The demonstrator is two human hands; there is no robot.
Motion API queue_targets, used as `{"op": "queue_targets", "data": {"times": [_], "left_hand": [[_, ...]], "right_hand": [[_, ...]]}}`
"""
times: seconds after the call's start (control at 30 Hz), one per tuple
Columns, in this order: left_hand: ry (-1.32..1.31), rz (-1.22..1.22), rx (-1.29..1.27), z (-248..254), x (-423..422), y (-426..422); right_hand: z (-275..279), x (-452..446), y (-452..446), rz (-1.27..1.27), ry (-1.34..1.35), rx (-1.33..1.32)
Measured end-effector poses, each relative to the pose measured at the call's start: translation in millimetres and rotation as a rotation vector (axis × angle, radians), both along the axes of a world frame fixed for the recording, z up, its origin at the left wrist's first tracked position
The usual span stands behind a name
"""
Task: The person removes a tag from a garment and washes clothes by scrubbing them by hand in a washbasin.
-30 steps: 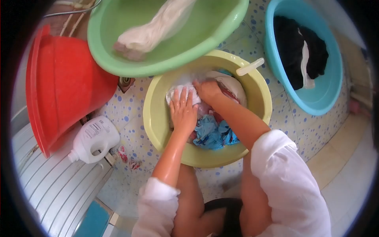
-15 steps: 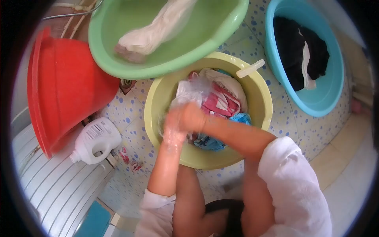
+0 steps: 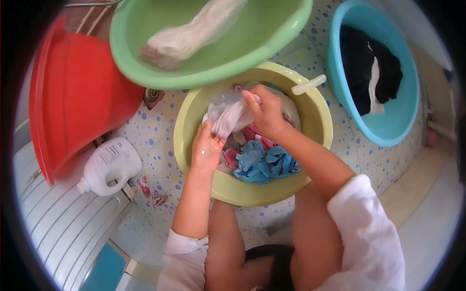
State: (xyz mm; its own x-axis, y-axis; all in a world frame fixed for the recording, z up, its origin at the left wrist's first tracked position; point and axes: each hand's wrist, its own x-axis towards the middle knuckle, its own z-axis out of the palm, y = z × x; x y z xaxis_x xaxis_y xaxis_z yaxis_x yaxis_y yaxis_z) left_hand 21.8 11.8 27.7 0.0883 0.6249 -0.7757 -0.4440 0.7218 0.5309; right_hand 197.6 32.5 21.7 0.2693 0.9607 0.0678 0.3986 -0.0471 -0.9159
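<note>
Above the yellow basin [image 3: 245,194], a wet white cloth [image 3: 227,116] is stretched between my two hands. My right hand [image 3: 264,109] grips its upper right end with curled fingers. At the cloth's lower left end, my left hand [image 3: 208,145] is turned palm up, its fingers closed on the edge. Blue patterned cloth [image 3: 262,162] lies lower in the basin, beside red and white cloth [image 3: 255,133]. A pale handle [image 3: 309,85] rests across the basin's upper right rim.
A green basin [image 3: 213,75] holding water and pale cloth [image 3: 184,41] overlaps the far rim. The red tub [image 3: 82,92] is tipped at left, above a white jug [image 3: 110,166]. At right, a blue basin [image 3: 405,116] holds black cloth [image 3: 357,68].
My hands came together, then separated, and now hold the white cloth up between them. My right hand moved up and right. The red and white cloth was exposed and is now partly covered.
</note>
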Motion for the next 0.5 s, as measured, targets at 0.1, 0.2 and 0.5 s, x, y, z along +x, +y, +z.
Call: {"op": "queue_targets", "data": {"times": [0.1, 0.2, 0.5], "left_hand": [[-0.247, 0.098, -0.117, 12, -9, 7], [-0.563, 0.042, -0.103, 43, 1, 15], [0.365, -0.567, 0.433, 43, -29, 17]], "right_hand": [[33, -3, -14, 0.259, -0.191, 0.508], [14, -22, -50, 0.744, -0.195, 0.321], [-11, -1, 14, 0.403, -0.218, 0.205]]}}
